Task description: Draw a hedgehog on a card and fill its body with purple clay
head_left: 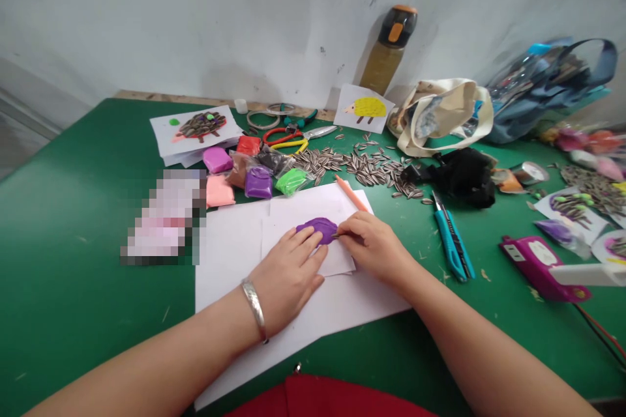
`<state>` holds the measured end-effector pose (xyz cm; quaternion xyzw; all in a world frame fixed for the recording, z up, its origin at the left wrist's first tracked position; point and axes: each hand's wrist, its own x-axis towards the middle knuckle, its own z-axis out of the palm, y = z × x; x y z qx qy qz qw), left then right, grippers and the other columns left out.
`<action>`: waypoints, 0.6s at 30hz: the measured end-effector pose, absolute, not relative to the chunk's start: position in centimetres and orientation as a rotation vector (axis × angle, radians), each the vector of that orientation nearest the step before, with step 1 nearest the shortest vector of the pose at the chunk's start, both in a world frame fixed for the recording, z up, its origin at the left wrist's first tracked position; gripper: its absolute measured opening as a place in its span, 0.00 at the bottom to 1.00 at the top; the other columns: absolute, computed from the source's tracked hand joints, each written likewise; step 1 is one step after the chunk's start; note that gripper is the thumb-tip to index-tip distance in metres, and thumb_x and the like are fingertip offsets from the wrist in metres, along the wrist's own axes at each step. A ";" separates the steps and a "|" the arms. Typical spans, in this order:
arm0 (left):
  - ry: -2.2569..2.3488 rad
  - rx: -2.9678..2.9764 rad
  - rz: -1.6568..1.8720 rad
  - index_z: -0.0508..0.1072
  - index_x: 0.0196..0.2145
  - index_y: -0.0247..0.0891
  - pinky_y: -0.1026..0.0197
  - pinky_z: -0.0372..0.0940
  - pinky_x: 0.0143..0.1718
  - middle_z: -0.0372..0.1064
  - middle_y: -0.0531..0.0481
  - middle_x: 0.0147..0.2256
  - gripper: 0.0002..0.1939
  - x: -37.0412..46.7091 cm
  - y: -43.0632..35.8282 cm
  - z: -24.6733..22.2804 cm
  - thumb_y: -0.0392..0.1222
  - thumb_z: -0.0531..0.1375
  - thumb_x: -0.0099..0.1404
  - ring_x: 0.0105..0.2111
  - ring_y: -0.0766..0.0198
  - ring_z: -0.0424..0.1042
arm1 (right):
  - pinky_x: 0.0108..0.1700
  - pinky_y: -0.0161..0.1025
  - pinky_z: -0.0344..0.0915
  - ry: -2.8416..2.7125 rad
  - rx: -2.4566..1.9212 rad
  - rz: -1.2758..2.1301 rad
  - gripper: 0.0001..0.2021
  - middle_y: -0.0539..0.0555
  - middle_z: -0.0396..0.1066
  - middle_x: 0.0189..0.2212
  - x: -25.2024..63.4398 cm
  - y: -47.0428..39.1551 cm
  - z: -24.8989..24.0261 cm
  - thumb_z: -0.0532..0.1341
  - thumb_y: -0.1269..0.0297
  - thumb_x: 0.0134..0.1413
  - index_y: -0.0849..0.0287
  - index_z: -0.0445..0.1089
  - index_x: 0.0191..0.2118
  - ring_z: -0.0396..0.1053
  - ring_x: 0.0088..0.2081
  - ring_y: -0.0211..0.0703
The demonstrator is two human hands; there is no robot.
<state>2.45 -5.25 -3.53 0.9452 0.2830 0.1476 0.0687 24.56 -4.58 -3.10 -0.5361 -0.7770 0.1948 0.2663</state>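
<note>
A flattened oval of purple modelling clay (320, 229) lies on a small sheet of white paper (281, 210), which rests on larger white sheets (229, 339). My left hand (293, 267), with a silver bangle at the wrist, lies flat with fingers stretched out, the fingertips touching the clay's left and lower edge. My right hand (374, 244) pinches a sunflower seed (335, 235) at the right edge of the clay. An orange pen-like stick (351, 193) lies just above that hand. Behind the paper is a loose heap of striped sunflower seeds (369, 166).
Packets of coloured clay (258, 182), scissors (293, 135) and a seed-covered hedgehog picture (203, 127) lie back left. A yellow hedgehog drawing (369, 111) leans by a bottle (388, 52). A blue utility knife (452, 241), black cloth-like bundle (464, 176) and magenta glue gun-like device (542, 267) lie right.
</note>
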 end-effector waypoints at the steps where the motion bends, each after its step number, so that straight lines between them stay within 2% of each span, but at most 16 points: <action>1: 0.851 2.846 0.447 0.68 0.55 0.30 0.40 0.55 0.60 0.64 0.34 0.57 0.19 2.5 -5.2 -3.5 0.41 0.51 0.71 0.60 0.46 0.59 | 0.41 0.38 0.64 -2.087 -1.449 0.534 0.06 0.52 0.70 0.31 24.6 -4.6 -3.1 0.59 0.75 0.55 0.58 0.72 0.34 0.68 0.36 0.41; 12: 0.856 2.856 0.460 0.67 0.54 0.30 0.40 0.55 0.60 0.64 0.34 0.57 0.19 2.5 -5.3 -3.7 0.41 0.51 0.71 0.60 0.46 0.59 | 0.41 0.40 0.64 -2.050 -1.482 0.520 0.06 0.53 0.69 0.32 23.9 -4.3 -3.4 0.58 0.74 0.57 0.59 0.71 0.34 0.67 0.37 0.43; 18: 0.855 2.862 0.461 0.67 0.55 0.31 0.40 0.56 0.60 0.64 0.35 0.57 0.19 2.4 -5.2 -3.7 0.41 0.51 0.71 0.60 0.46 0.59 | 0.37 0.36 0.64 -1.957 -1.484 0.547 0.06 0.50 0.69 0.30 24.2 -4.2 -3.7 0.59 0.74 0.55 0.57 0.71 0.33 0.67 0.34 0.40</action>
